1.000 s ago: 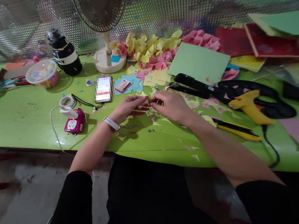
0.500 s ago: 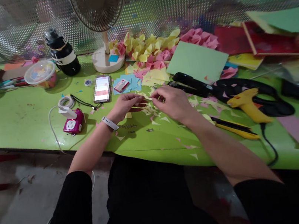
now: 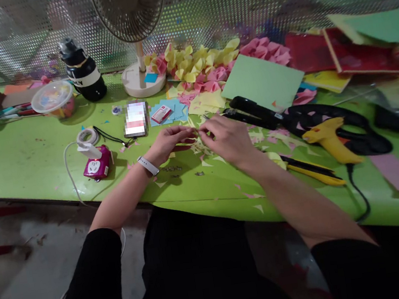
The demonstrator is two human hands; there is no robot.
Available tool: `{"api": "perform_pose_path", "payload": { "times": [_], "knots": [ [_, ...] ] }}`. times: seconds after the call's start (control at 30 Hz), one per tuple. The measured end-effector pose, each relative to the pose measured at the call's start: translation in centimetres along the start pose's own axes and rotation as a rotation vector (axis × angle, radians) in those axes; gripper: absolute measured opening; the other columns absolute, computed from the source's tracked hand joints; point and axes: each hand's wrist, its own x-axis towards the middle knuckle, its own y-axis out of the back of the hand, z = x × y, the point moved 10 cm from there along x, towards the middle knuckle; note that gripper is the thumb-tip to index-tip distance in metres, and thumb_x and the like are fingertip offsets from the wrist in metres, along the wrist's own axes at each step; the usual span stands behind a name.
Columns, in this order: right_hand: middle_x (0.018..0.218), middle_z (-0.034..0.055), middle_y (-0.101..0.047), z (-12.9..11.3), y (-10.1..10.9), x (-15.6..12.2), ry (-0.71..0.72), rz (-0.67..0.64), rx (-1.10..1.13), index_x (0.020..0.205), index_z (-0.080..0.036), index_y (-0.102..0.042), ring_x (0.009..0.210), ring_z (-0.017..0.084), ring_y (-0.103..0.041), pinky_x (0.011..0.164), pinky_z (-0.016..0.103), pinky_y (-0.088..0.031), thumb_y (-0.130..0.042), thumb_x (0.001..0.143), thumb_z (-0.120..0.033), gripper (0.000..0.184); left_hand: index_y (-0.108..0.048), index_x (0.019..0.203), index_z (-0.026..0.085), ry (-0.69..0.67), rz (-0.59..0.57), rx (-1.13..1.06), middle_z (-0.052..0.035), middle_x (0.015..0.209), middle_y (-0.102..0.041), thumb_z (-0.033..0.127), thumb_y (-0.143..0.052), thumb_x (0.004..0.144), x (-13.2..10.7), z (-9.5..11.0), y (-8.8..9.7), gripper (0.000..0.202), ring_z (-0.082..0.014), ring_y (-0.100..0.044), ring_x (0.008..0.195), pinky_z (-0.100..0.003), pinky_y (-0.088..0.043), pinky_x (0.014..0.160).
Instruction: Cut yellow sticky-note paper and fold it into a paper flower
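**Left hand (image 3: pixel 173 141) and right hand (image 3: pixel 227 139) pinch small pale-yellow paper piece (image 3: pixel 191 123)**

Gripped between both sets of fingertips, the piece sits just above the glossy green counter (image 3: pixel 190 191), over loose, pale-yellow paper scraps (image 3: pixel 199 146). Beyond the left hand, a small red-and-white box (image 3: pixel 161 115) rests on blue paper squares (image 3: pixel 180 109).

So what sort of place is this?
Probably a paper-craft workspace: folded yellow paper is heaped toward the back of the table, what looks like a glue gun lies at right, and paper scraps litter the middle.
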Motion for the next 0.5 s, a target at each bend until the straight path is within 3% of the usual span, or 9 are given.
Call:
{"api": "perform_pose_path", "payload": {
  "times": [0.3, 0.43, 0.5],
  "knots": [
    [0.093, 0.0095, -0.072, 1.2, 0.5, 0.2, -0.092, -0.006, 0.115, 0.092, -0.021, -0.071, 0.071, 0.021, -0.062, 0.067, 0.036, -0.047, -0.056, 0.091, -0.026, 0.016, -0.065, 0.088, 0.012, -0.08, 0.014, 0.076, -0.0048, 0.086, -0.073, 0.02, -0.068, 0.089, -0.2, 1.3, 0.0, 0.009, -0.0112, -0.071, 0.085, -0.031, -0.058, 0.086],
    [0.1, 0.0104, -0.072, 3.1, 1.0, 0.2, -0.219, 0.024, 0.358, 0.106, -0.019, -0.069, 0.075, 0.021, -0.065, 0.068, 0.035, -0.051, -0.057, 0.09, -0.035, 0.026, -0.065, 0.088, 0.011, -0.11, -0.082, 0.165, -0.0082, 0.092, -0.073, 0.02, -0.067, 0.087, -0.5, 1.8, -1.1, 0.009, -0.0135, -0.071, 0.088, -0.031, -0.059, 0.083],
    [0.105, 0.0102, -0.071, 3.6, 0.4, 0.2, -0.256, -0.027, 0.506, 0.114, -0.02, -0.068, 0.077, 0.02, -0.066, 0.067, 0.033, -0.051, -0.056, 0.092, -0.044, 0.034, -0.065, 0.086, 0.012, -0.131, -0.145, 0.222, -0.0082, 0.093, -0.073, 0.02, -0.067, 0.086, -0.8, 2.0, -1.8, 0.009, -0.0128, -0.07, 0.087, -0.029, -0.059, 0.081]
  ]
}}
